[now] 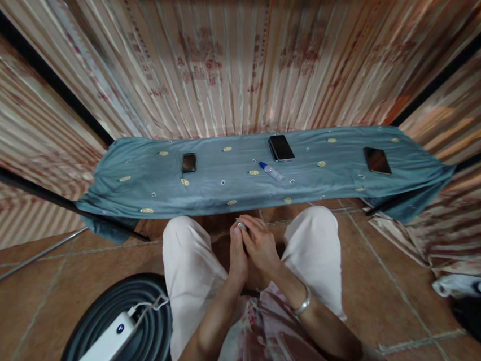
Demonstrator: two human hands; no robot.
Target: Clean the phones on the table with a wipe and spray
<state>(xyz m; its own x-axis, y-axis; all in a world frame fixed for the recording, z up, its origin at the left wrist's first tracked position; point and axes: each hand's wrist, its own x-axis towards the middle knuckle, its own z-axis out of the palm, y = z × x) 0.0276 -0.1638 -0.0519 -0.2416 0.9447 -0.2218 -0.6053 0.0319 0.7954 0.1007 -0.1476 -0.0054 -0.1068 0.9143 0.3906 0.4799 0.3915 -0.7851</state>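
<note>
Between the knees, just below the front edge of the cloth-covered bench, my two hands are together. My right hand (262, 243) is closed, its fingers bent around a small silvery metal object (241, 224) whose kind is too small to make out. My left hand (238, 255) presses against it from the other side, fingers together and mostly hidden. On the bench, nearest the hands, lies a small clear bottle with a blue cap (271, 171). Behind it rests a dark, flat rectangular device (281, 147). A small dark square item (188, 163) sits to the left.
Teal patterned cloth (208, 195) covers the long bench. A dark flat device (377, 160) lies at its right end. Black poles (42, 69) and striped curtains (221, 63) enclose the space. At lower left, a white power bank (100, 356) with a cable rests on a round black ribbed stool (152, 325).
</note>
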